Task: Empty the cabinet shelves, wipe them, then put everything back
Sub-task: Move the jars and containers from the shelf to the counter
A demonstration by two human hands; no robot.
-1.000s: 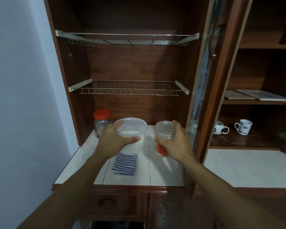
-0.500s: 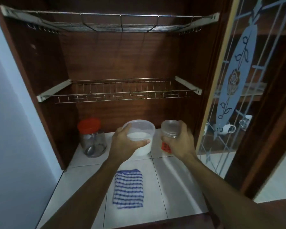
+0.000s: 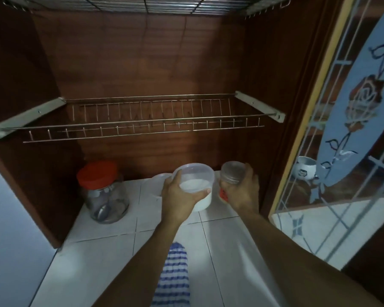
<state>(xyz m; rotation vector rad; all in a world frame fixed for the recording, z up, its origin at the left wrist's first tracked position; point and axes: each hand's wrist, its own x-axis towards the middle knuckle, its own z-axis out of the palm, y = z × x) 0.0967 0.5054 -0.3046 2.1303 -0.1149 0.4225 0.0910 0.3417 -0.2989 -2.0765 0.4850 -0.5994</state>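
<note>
The only label in sight is a red one [image 3: 224,194] on the small clear jar [image 3: 232,171], its writing too blurred to read. The right hand [image 3: 242,191] curls round that jar at the right of the tiled cabinet floor [image 3: 111,229]. The left hand [image 3: 177,197] grips the lidded white tub [image 3: 197,173] just beside it. Containers number four: these two, a red-lidded glass jar [image 3: 102,191] at the left, and a white pot [image 3: 159,182] partly hidden behind the left hand. There are two wire racks [image 3: 142,120] and one blue-striped cloth [image 3: 173,278] near the front.
</note>
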